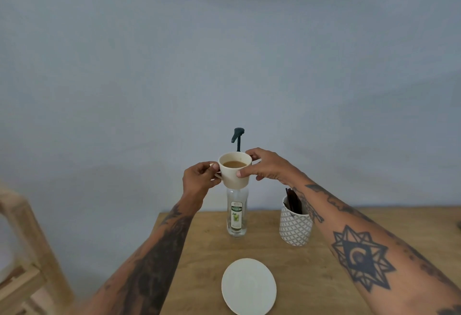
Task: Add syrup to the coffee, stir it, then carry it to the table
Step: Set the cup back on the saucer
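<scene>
The left hand (199,177) is closed on the handle of the coffee cup (235,170), fingers pinched around the loop at the cup's left side. The right hand (264,166) is partly curled against the opposite wall, thumb pressed to the near face just under the rim and fingers wrapped behind; together they hold the cup aloft, clear of the wooden table (324,252) and in front of the syrup bottle (237,212). The cup appears ceramic: rigid, smooth-glazed, breakable, and likely of moderate weight with its load. The milky coffee sits well below the rim, so there is some margin against slopping, but any tilt is judged a spill risk. The handle is the proper hold, with the far wall as a steadying point. The bottle stands upright behind the cup, clear glass, probably heavy and slick; its dark pump head (238,135) rises above the cup rim, spout pointing left. To the right stands a patterned pot (295,227) holding dark stir sticks (293,201). An empty saucer (249,286) lies nearest the viewer.
</scene>
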